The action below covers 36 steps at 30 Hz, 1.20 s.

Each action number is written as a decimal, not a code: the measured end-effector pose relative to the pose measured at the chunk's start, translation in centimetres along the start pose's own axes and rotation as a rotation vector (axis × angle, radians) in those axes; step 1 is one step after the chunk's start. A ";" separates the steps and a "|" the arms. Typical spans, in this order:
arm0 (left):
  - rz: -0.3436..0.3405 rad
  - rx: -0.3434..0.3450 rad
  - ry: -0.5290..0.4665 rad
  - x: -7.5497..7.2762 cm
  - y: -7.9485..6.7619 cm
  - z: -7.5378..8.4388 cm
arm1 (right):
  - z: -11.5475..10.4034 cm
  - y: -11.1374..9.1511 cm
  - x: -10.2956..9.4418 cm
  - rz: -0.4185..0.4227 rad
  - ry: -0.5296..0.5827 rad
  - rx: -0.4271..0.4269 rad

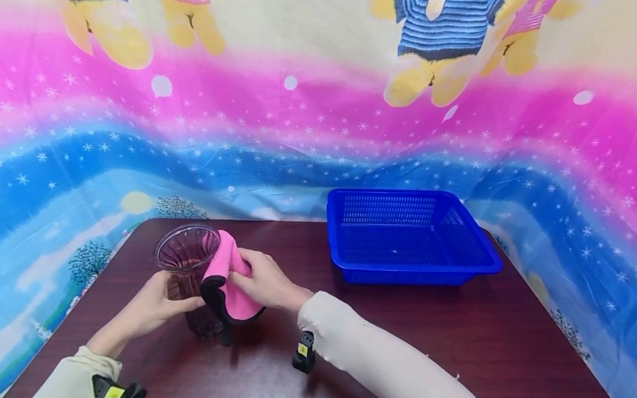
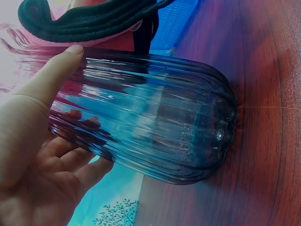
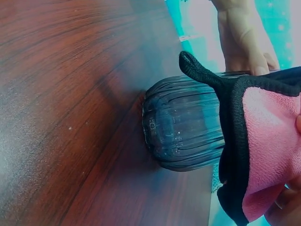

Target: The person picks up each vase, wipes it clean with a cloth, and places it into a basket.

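Observation:
A clear ribbed glass vase (image 1: 201, 323) with a flared rim is at the left of the table, its base down at the tabletop. My left hand (image 1: 147, 307) grips it below the rim. In the left wrist view the thumb lies along one side of the glass (image 2: 178, 117) and the fingers are on the other. A pink cloth (image 1: 241, 298) with black edging and a small loop is bunched in my right hand (image 1: 269, 281), which holds it against the vase's right side, up at the rim. The cloth hides part of the vase in the right wrist view.
A blue plastic basket (image 1: 412, 276) with perforated walls stands at the back right of the dark wooden table (image 1: 528, 358). Behind the table hangs a patterned curtain (image 1: 279, 123). Black wrist devices (image 1: 303, 353) are strapped over the light sleeves.

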<state>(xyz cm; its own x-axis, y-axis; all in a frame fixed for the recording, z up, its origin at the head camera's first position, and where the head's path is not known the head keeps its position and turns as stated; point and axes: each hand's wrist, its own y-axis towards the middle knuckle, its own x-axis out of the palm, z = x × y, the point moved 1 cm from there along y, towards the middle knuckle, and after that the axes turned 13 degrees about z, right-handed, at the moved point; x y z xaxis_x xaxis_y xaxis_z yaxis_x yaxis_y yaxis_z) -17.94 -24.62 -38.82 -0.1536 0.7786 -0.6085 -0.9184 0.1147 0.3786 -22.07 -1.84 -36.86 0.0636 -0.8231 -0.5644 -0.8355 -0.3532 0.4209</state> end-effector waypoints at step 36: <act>-0.024 -0.054 -0.149 0.3 -0.1 -0.3 | 2.6 -1.8 1.0 -0.143 -0.221 0.034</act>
<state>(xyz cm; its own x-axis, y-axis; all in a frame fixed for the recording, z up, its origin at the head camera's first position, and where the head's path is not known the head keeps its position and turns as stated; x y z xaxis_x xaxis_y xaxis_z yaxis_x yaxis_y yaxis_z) -18.00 -24.58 -39.28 -0.0789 0.8595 -0.5049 -0.9399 0.1046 0.3250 -21.92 -0.85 -40.08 0.0653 -0.6476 -0.7592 -0.8449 -0.4407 0.3032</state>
